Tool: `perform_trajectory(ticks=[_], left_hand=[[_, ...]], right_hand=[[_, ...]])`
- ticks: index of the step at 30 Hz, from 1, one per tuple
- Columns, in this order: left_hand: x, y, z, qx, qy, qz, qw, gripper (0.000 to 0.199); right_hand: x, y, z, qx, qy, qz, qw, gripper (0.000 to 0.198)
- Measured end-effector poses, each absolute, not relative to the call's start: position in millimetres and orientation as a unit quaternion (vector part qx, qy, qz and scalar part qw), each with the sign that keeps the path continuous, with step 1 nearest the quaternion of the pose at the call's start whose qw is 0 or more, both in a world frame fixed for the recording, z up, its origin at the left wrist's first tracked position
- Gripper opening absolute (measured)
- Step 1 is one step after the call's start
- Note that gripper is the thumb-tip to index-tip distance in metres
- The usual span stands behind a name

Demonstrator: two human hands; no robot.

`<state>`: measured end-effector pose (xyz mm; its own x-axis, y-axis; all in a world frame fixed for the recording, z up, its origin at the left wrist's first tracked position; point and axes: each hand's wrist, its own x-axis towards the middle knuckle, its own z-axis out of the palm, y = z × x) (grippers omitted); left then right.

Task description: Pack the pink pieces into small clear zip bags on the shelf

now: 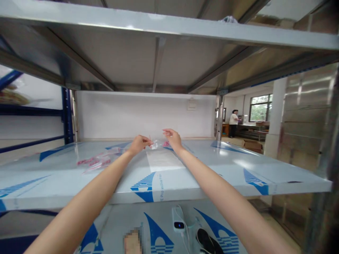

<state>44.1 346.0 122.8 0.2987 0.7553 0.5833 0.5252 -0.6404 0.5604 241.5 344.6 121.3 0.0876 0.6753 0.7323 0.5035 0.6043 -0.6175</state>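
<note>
Over the back part of the shelf, my left hand (140, 144) pinches the edge of a small clear plastic bag (157, 144), with a thin reddish strip at the fingertips. My right hand (173, 139) is just to its right, fingers stretched out and apart. Small pink pieces (166, 144) show beside the right hand; whether they are in the bag I cannot tell. Below both hands a white sheet (162, 160) lies flat. Left of my left arm are clear bags (99, 161) holding pink pieces.
The metal shelf (227, 169) has blue-printed protective film. Another shelf (169, 26) hangs overhead, with metal posts (219, 118) behind. A lower shelf bears a white device (178, 220) with a cable and a black object (208, 241). Far right, a person (233, 121) stands near a table.
</note>
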Motion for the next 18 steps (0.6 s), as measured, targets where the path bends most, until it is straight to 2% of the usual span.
perform_trajectory(ticks=[3,6,8,12,15,18], left_hand=[[44.5,348.7,116.4,0.753,0.419,0.479,0.171,0.032],[45.7,351.4,109.9,0.724,0.436,0.512,0.156,0.032],[47.8,351.3,106.0,0.72,0.447,0.511,0.143,0.031],[57.7,340.4,102.4,0.743,0.46,0.479,0.077,0.034],[64.5,329.1,102.3,0.763,0.474,0.438,0.016,0.031],[67.1,323.6,102.0,0.775,0.481,0.41,-0.022,0.027]], right_hand=[[239.6,340.8,113.7,-0.469,-0.632,-0.032,0.616,0.039],[240.0,338.8,113.3,-0.426,-0.641,-0.046,0.637,0.033],[238.5,339.4,114.8,-0.396,-0.682,0.039,0.614,0.027],[228.6,334.9,113.4,-0.34,-0.745,0.212,0.534,0.029],[222.3,329.1,109.9,-0.304,-0.782,0.282,0.466,0.03],[222.3,325.9,108.9,-0.31,-0.787,0.305,0.436,0.026]])
